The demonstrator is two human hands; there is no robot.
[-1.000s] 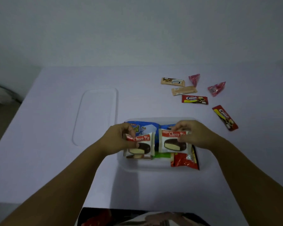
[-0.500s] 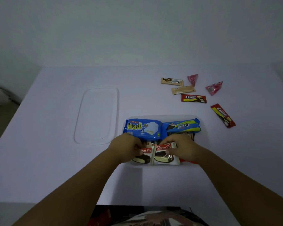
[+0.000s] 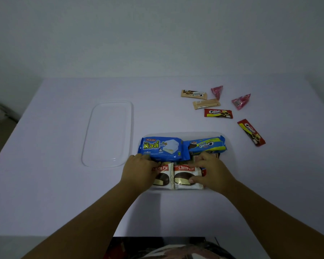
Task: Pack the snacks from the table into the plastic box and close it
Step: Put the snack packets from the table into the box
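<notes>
Settling lower into the plastic box (image 3: 225,135) since a second ago: two chocolate pies (image 3: 178,177), left hand (image 3: 138,172) and right hand (image 3: 211,174) each pressing and gripping one. Lying beyond box, rightward, nearer right hand: loose snacks (image 3: 218,113), long axes mostly crosswise. Waiting left of box: lid (image 3: 108,133).

pale wall (image 3: 157,34), dark patterned cloth (image 3: 157,247) at bottom edge
</notes>
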